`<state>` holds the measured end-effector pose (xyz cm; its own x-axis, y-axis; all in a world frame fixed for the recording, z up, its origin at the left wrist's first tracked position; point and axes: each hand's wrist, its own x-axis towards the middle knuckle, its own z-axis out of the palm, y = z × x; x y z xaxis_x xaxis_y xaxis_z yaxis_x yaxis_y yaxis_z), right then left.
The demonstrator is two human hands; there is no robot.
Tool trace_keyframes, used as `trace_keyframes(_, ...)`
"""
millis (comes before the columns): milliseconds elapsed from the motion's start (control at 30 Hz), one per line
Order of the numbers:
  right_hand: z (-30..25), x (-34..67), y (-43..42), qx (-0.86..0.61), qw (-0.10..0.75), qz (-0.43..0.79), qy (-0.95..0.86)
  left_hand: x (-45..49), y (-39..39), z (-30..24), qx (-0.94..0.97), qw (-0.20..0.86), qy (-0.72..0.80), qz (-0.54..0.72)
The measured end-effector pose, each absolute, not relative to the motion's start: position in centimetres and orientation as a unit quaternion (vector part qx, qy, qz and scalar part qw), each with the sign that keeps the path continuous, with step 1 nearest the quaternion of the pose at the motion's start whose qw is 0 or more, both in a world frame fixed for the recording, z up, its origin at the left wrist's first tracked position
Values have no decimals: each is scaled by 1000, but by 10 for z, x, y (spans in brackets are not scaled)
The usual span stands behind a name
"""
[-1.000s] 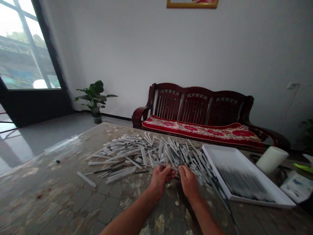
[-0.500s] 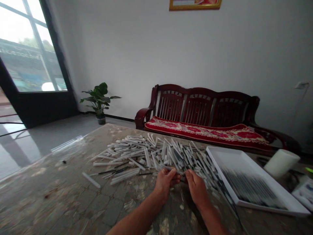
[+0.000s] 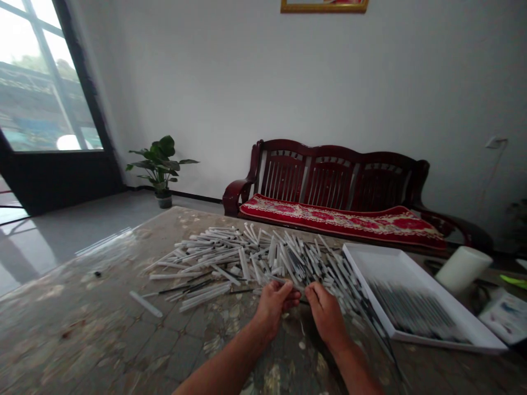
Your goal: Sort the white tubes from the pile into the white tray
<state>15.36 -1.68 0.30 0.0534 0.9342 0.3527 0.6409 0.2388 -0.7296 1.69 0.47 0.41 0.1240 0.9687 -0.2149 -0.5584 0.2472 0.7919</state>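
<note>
Pile (image 3: 222, 252) on table (image 3: 102, 334); left hand (image 3: 272, 304) pinches a slim tube (image 3: 298, 286) at the pile's near edge; right hand (image 3: 327, 312) pinches its right end, contact partly hidden. Keep both grips in line, light pressure, no bending; tray (image 3: 379, 260) at right

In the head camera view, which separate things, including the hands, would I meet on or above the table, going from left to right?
Small black piece → loose pale tube → left hand → right hand → white tray.
</note>
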Motion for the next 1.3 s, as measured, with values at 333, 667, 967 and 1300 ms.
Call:
trace_keyframes(333, 4, 152, -15, -599, 405, 178, -667, 16, 3, 2, 280, 696, 371, 547)
trace_keyframes(667, 0, 150, -12, -591, 423, 247, -641, 17, 6, 3, 300, 682, 384, 545)
trace_keyframes(967, 8, 160, -13, -531, 477, 398, -577, 1, 11, 14, 330, 761, 329, 451)
trace_keyframes(1300, 17, 177, -10, -540, 404, 282, -682, -12, 9, 14, 291, 883, 287, 232)
